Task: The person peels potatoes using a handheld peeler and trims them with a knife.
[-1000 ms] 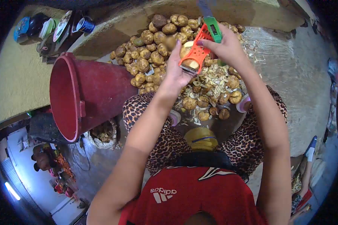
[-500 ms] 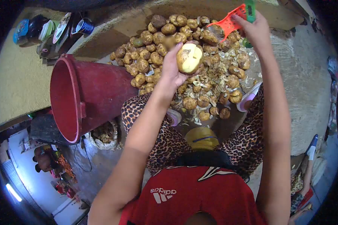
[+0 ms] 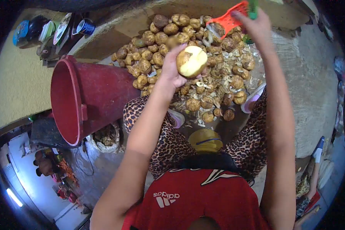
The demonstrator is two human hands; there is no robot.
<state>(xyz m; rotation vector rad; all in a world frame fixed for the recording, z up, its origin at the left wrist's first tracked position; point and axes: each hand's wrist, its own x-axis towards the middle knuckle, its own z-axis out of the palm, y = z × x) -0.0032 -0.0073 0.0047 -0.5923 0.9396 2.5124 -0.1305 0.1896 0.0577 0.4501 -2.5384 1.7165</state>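
Note:
My left hand (image 3: 171,71) is closed around a large, partly peeled potato (image 3: 196,61), its pale yellow flesh showing on top and right while brown skin stays on the left and lower sides. Up and to the right, my right hand (image 3: 258,31) grips an orange peeler (image 3: 228,22) with a green handle. The peeler is held apart from the potato, over the heap. A pale strip of peel (image 3: 209,37) shows just below the blade end. Beneath both hands lies a heap of unpeeled brown potatoes (image 3: 145,66) with scattered peelings (image 3: 218,82).
A big dark red bucket (image 3: 103,86) lies on its side at the left, its mouth facing left. Between my legs is a yellow container (image 3: 205,141). A white sack (image 3: 105,140) stands beside the bucket. Another person's arm (image 3: 314,172) shows at the far right.
The peeler in my right hand has shifted slightly left. The potato has turned in my left hand and shows more bare flesh. A strip of peel now appears below the peeler.

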